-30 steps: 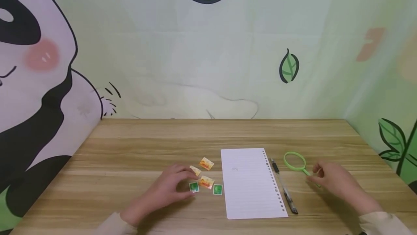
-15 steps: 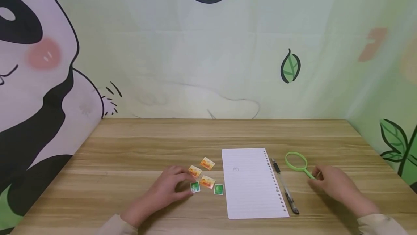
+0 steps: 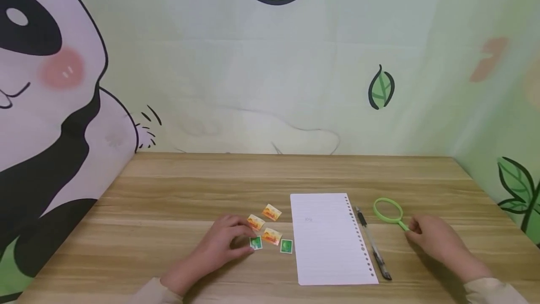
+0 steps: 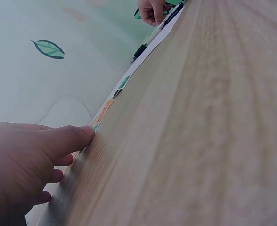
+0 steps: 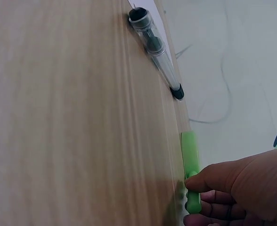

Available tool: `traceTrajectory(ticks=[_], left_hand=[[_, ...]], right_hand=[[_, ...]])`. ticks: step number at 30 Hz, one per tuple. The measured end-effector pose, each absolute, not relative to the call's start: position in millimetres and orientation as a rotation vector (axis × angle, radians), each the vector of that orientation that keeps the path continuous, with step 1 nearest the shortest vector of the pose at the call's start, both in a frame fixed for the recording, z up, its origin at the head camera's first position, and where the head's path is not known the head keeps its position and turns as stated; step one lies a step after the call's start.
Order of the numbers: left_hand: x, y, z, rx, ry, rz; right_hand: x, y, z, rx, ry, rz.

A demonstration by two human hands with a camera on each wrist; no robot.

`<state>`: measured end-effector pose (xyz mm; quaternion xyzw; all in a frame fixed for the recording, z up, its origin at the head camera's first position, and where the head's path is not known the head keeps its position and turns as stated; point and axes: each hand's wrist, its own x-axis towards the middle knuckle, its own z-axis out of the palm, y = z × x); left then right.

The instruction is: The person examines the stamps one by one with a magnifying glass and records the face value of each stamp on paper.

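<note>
My right hand pinches the handle of a green magnifying glass lying on the table. In the right wrist view the thumb presses on the green handle, with fingers curled below. On the other side, my left hand rests with thumb and fingers loosely spread beside a small green stamp. Its fingertips reach the stamp's left edge; I cannot tell whether they touch it. Close by lie several orange stamps and a second green stamp.
A lined sheet of punched paper with a faint mark lies between the hands. Right of it is a clear pen with black ends. The wooden table meets a wall hanging printed with a panda and leaves.
My right hand has closed on the magnifying glass handle, whose end showed beyond the fingers earlier. The left hand hardly moves beside the stamps. The whole head view has shifted slightly.
</note>
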<state>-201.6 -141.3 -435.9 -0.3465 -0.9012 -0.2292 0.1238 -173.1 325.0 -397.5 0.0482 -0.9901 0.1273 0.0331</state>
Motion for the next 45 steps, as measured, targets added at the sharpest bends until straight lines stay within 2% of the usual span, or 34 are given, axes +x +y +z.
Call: traceTrajectory(ticks=[12,23,33,45], left_hand=[[-201,-141,-437,-1.006,-2.631,-0.658],[-201,-143,-436,-1.006,-2.630,-0.655],[-201,-141,-435,-0.998,-2.645,-0.666],[-201,-142,-436,-1.012,-2.613,-0.646]], right_hand=[[-174,324,-379,0.109,-3.055,0.474],[-177,300,-348,0.254,-2.953,0.424],[-166,258,-328,0.382,-2.858,0.457],[-153,197,-332,0.668,-2.731,0.463]])
